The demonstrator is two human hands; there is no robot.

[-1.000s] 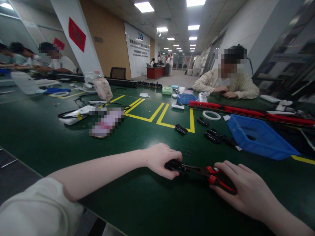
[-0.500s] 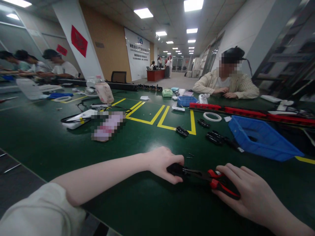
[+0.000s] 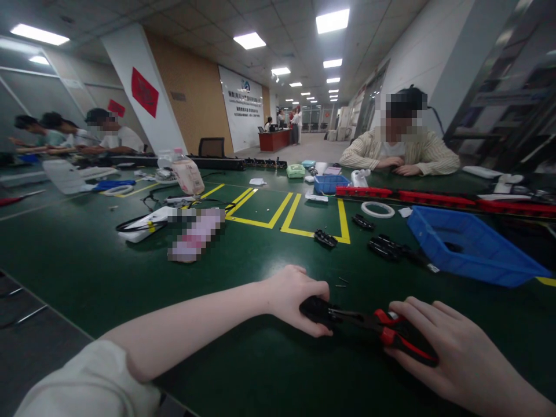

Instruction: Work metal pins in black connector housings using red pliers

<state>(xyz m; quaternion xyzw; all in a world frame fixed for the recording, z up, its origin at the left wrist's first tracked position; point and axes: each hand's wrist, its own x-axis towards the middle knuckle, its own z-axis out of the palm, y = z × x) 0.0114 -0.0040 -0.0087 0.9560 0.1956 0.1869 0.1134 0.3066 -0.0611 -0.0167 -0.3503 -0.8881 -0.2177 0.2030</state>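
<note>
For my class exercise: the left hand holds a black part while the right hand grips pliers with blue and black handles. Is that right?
Not quite: the head view shows pliers with red and black handles. The left hand holds a black part, and the right hand grips the pliers.

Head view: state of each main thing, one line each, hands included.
Left hand: closed on black part
Black part: held, pliers tips at its end
Right hand: closed on pliers
Pliers: held; whether jaws are clamped is unclear
Large blue tray: open-topped, dark item inside
Bottle: capped
Tape roll: lying flat
Ceiling lights: lit
</note>
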